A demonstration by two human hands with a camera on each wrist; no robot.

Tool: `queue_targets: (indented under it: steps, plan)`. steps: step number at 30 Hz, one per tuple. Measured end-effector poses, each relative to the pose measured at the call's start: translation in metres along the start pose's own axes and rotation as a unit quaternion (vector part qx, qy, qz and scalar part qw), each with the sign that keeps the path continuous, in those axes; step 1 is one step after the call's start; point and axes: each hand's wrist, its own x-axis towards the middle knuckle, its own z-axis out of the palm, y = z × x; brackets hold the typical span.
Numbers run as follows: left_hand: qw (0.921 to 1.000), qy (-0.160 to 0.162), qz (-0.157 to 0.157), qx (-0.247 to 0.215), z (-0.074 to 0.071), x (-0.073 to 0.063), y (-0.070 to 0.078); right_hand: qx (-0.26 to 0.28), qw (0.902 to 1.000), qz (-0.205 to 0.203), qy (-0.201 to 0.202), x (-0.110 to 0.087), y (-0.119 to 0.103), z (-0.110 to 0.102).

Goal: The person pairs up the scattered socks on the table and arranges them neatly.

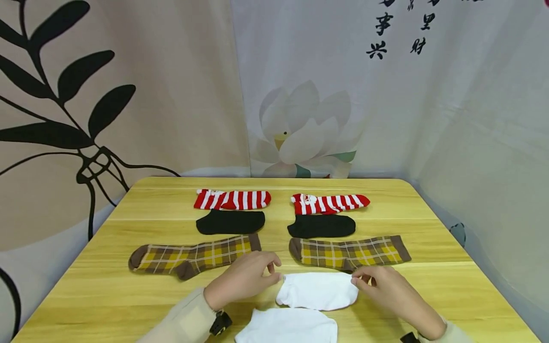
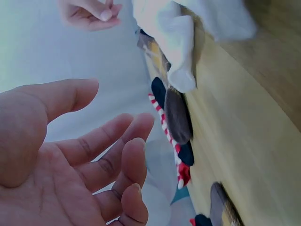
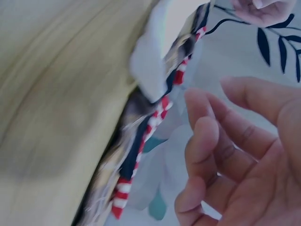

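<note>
One white sock (image 1: 317, 291) lies flat between the two hands. A second white sock (image 1: 291, 327) lies nearer the person, cut off by the bottom of the head view. My left hand (image 1: 246, 280) hovers by the first sock's left end, thumb and loosely bent fingers apart. At its right end is my right hand (image 1: 392, 296), its fingers loosely bent too. Both wrist views show nothing held: the left palm (image 2: 51, 179) and the right palm (image 3: 254, 188) face the cameras, raised off the table.
Behind the hands lie two plaid socks (image 1: 210, 255) in yellow and brown, then two black socks (image 1: 233, 222), then two red-and-white striped socks (image 1: 330, 204). They lie on a wooden table (image 1: 446, 286). Printed curtains (image 1: 188, 95) hang round its far side.
</note>
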Motion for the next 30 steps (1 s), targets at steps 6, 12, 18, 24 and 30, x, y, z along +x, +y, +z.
queue_targets:
  steps: [6,12,18,24,30]
  plan:
    - [0.9995,-0.029,-0.009,0.004,0.008,0.014,0.005,-0.005,0.9979,0.064,-0.001,0.007,0.016,0.004]
    - [0.9986,-0.040,-0.006,0.033,0.016,0.024,0.006,0.006,0.9977,0.065,-0.019,0.012,0.025,0.008]
    - [0.9980,-0.048,-0.008,0.040,0.022,0.028,0.004,0.005,0.9992,0.029,-0.027,0.013,0.029,0.011]
    - [0.9970,-0.061,-0.007,0.048,0.028,0.031,0.002,0.021,0.9984,0.043,-0.030,0.013,0.028,0.014]
    - [0.9958,-0.052,-0.005,0.076,0.030,0.034,0.003,0.027,0.9989,0.009,-0.037,0.014,0.027,0.018]
